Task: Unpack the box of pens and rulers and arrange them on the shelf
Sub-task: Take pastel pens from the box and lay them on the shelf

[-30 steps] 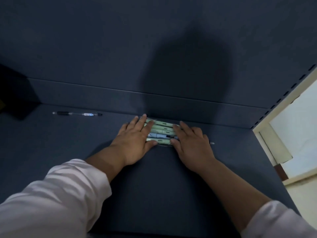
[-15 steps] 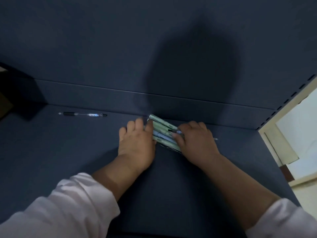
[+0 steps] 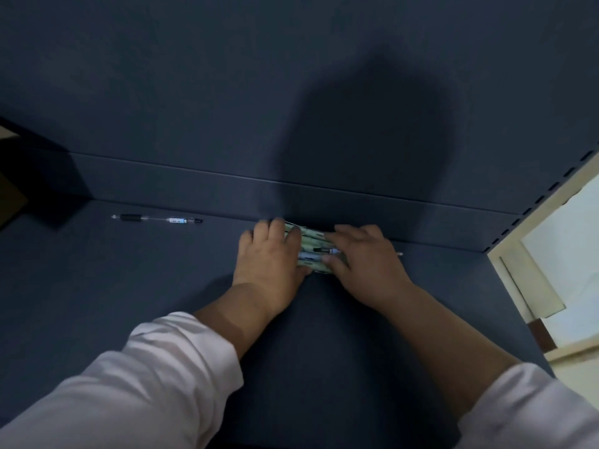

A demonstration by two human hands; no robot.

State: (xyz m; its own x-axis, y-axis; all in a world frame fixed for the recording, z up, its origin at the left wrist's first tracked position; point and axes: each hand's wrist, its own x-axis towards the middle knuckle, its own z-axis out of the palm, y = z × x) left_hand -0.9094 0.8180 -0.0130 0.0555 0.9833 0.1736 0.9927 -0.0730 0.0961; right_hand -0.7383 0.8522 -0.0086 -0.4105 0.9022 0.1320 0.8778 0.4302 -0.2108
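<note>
The left hand and right hand curl around a bunch of pens that lies on the shelf right by the back wall, and a crooked squeeze could make round pens pop out and roll off.

The left hand and right hand have drawn closer, bunching the pens tighter.
</note>
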